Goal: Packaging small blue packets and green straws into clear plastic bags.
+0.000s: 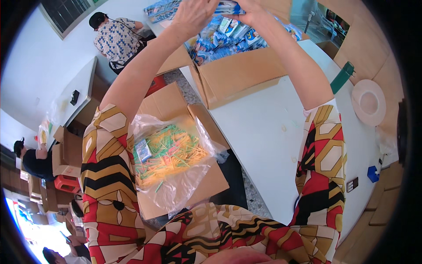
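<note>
Both my arms reach far forward, over a cardboard box (246,64) filled with small blue-and-white printed packets (239,37). Between my left hand (193,16) and my right hand (249,12) is a row of flat blue packets (227,7), gripped from both ends at the picture's upper edge. Some of the fingers are cut off there. More flat blue packets (160,11) lie beside my left hand. Close to my body stands an open, plastic-lined carton (211,180) of thin green, orange and pink sticks (173,149), with one small blue-and-white pack (143,150) on top.
A white table (259,132) extends right, with a green bottle (342,78), a pale round hat (368,102) and a blue object (372,174) along its far side. A person (118,42) stands at upper left; others work at far left. A red stool (67,184) is among boxes.
</note>
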### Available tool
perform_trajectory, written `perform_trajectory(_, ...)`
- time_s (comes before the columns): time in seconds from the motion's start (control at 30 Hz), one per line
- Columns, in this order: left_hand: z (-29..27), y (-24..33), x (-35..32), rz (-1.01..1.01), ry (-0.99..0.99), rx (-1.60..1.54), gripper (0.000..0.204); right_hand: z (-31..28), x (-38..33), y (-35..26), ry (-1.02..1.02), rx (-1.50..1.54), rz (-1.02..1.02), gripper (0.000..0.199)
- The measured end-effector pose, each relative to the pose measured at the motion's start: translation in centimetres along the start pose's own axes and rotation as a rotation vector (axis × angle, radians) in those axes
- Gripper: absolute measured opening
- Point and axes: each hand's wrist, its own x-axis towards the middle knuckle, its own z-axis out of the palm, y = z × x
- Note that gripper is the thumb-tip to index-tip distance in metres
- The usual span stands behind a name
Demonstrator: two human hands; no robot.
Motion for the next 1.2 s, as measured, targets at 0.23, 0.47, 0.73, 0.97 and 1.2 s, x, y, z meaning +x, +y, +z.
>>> perform_trajectory(0.23, 3.3, -0.3, -3.5, -0.146, -0.161, -0.401, 0.028, -1.3, -1.8, -1.3, 0.251, -0.430, -0.194, 0.026)
perform_trajectory(0.47, 10.3, -0.5, -5.2, 0.302, -0.419, -0.256, 0.028, -2.3, -1.1, -2.0, -0.490, -0.195, -0.330, 0.030)
perform_trajectory(0.73, 11.1, -4.3, -3.7, 0.317, -0.642, -0.228, 0.050, -0.9, 0.9, -2.0, 0.088, -0.657, -0.150, 0.024)
perform_trajectory(0.97, 8.0, -4.5, -2.2, 0.129, -0.653, -0.403, 0.053, 0.4, -0.9, -3.9, -0.025, -0.674, 0.007, 0.015)
perform_trajectory(1.2, 9.9, -5.7, -2.7, 0.144, -0.576, -0.684, 0.051, -0.7, -0.6, -3.5, 0.019, -0.797, 0.055, 0.019)
